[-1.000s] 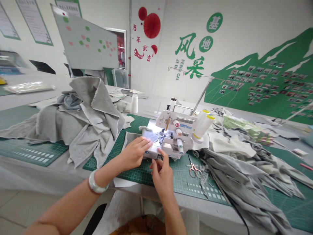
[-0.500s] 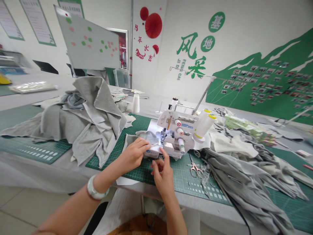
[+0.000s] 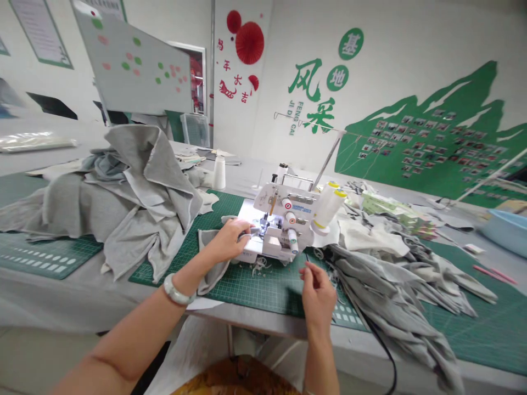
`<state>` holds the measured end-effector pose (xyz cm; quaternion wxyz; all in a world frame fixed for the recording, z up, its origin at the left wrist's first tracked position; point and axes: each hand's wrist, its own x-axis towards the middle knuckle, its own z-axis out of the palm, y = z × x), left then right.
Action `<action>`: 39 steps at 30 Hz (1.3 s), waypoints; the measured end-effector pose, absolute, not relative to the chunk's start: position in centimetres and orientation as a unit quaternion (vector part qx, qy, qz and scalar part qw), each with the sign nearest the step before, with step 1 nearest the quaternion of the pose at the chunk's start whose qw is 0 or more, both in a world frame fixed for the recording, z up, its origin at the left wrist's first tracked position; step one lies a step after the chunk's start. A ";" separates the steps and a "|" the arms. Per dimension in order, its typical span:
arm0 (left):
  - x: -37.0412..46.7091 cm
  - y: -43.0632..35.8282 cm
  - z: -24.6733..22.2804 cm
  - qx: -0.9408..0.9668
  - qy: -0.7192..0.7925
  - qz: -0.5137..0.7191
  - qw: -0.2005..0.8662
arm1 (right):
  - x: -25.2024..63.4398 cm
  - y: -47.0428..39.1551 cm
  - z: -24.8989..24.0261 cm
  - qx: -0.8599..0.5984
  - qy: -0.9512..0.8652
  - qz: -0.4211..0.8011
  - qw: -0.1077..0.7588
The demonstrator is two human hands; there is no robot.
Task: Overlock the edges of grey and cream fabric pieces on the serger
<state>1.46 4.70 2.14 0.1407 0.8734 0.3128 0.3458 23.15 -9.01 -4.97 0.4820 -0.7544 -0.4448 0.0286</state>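
Observation:
My left hand (image 3: 231,240) is closed on the edge of a grey fabric piece (image 3: 212,269), just left of the serger's lit needle area. The fabric hangs down beside the machine onto the green cutting mat. The white serger (image 3: 284,219) stands in front of me with thread cones behind it. To the right of the machine, my right hand (image 3: 318,288) has its fingers curled round the handles of the scissors (image 3: 307,255). Only the dark blades of the scissors show above the fingers; the handles are hidden.
A heap of grey fabric (image 3: 140,186) lies left of the machine. More grey and white cloth (image 3: 395,296) is piled at the right. Thread scraps (image 3: 259,266) lie before the serger. Pink pens (image 3: 494,273) and a blue basin (image 3: 508,230) are at the far right.
My right hand has left the front of the serger and moved right, onto the scissors. My left hand stays on the fabric by the needle area. The view has turned slightly right.

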 end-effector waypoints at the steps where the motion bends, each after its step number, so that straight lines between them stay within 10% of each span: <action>1: 1.6 4.6 2.0 0.866 0.319 0.357 0.143 | 24.6 -9.4 -4.9 -0.812 -0.440 -0.021 0.383; 10: 1.8 3.1 0.7 0.813 0.362 0.427 0.162 | 28.3 -10.0 -4.3 -0.866 -0.481 -0.025 0.133; 19: 1.7 1.1 0.3 0.783 0.377 0.467 0.164 | 30.0 -8.7 -3.4 -0.884 -0.458 0.042 0.077; 27: 1.6 0.8 0.6 0.775 0.383 0.463 0.198 | 32.5 -10.2 -3.0 -0.857 -0.445 0.125 0.229; 39: 1.9 -0.2 1.3 0.803 0.437 0.386 0.120 | 29.1 -11.2 -4.5 -0.608 -0.303 0.242 0.693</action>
